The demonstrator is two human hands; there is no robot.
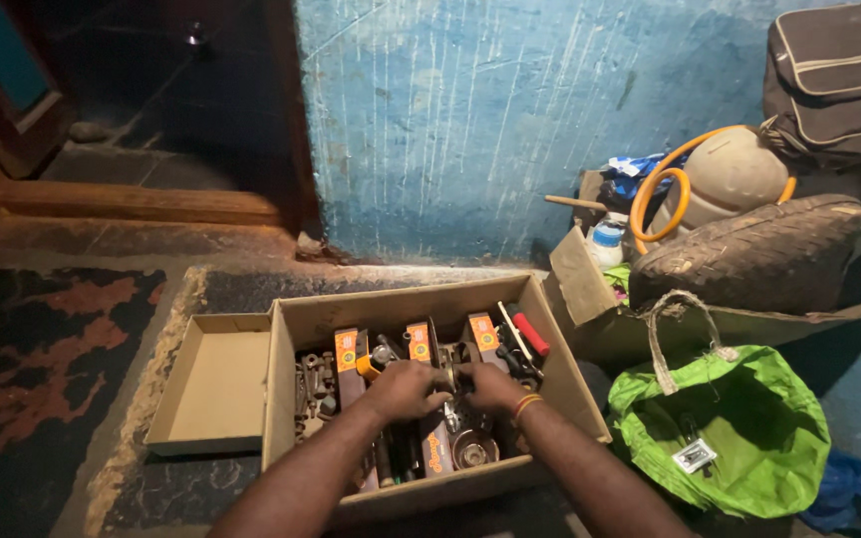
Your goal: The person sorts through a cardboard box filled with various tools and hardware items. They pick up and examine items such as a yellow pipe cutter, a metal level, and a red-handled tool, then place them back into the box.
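Observation:
Both my hands reach into an open cardboard box [306, 329] on the floor. It holds several small orange-labelled boxes, metal parts, and a red-handled tool [528, 332]. My left hand [406, 387] and my right hand [490, 386] meet at the middle of the box, fingers curled around a small metal part between them; what exactly each grips is hidden. A thread band circles my right wrist. A round metal piece [472, 453] lies near the front wall of the box.
A blue painted wall [470, 110] stands behind. To the right sit a green bag [739, 428], a worn tyre [749, 254], an orange hose [655, 194], a pale jug and a dark bag [834, 85]. A doorway opens at upper left.

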